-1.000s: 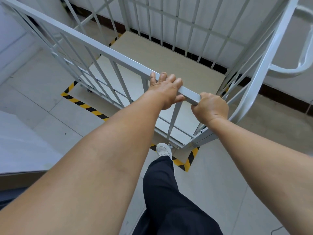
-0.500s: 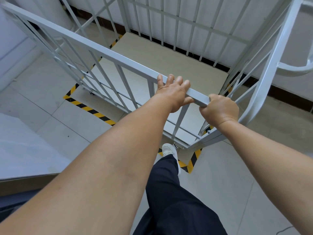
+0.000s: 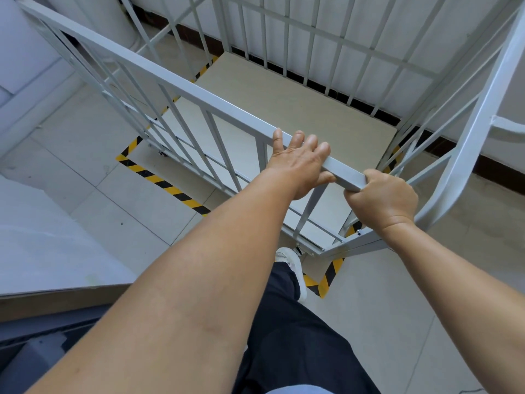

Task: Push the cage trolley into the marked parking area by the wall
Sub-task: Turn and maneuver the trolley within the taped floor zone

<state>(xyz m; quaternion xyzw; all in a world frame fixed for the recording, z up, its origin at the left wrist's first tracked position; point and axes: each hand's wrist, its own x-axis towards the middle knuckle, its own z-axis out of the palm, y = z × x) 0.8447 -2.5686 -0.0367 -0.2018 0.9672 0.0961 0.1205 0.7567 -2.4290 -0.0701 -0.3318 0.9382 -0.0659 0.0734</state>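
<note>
Both bare arms stretched forward. Left hand (image 3: pixel 299 163) lies palm-down on top rail (image 3: pixel 181 85), fingers (image 3: pixel 311 142) draped over far edge, thumb beneath: gripping rail. Right hand (image 3: pixel 382 201) fisted shut around rail's end corner. One white-grey metal cage trolley (image 3: pixel 335 38) with barred sides and pale beige base board (image 3: pixel 298 115), back side near white wall (image 3: pixel 480 52). Trolley sits within floor area outlined by yellow-black striped tape (image 3: pixel 166 184); two tape corners visible. One white shoe (image 3: pixel 292 265) beside near tape corner.

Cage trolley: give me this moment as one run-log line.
cage trolley: largely inside striped floor marking, near wall | left hand: on top rail | right hand: gripping rail end | load: none
</note>
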